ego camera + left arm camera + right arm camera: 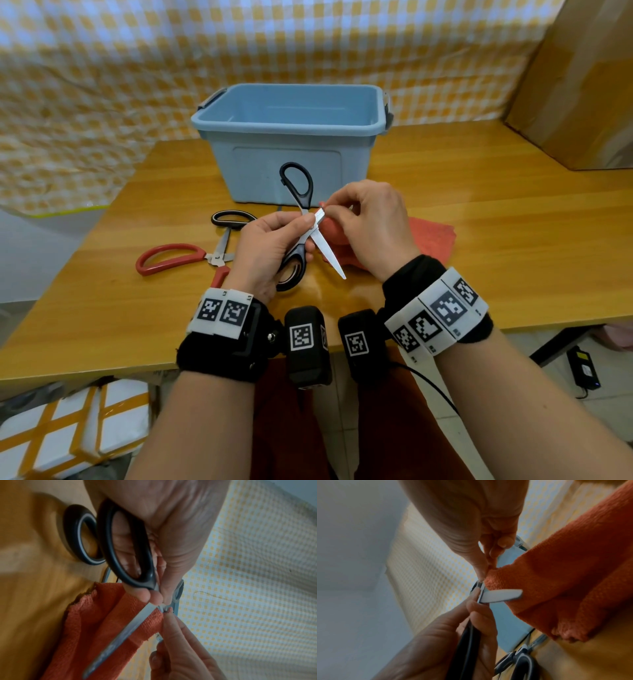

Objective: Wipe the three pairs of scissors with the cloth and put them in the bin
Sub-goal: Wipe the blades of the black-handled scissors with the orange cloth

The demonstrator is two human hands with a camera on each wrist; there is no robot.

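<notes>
Presently, head view: left hand [265, 248] fingers curl round the open black-handled steel scissors [301, 219] at the pivot; right hand [371, 226] fingers pinch the orange-red woven cloth [433, 236] against one blade, above the desk.
Left wrist view: wiping the first pair; next, slide the cloth toward the tip.
Right wrist view: pinched blade mostly hidden; blue plastic bin [510, 623] partly hidden beyond the fingers.

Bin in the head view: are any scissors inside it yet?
No. The blue bin shows only its bare inside; the red scissors lie on the table and the left hand holds the black scissors.
</notes>
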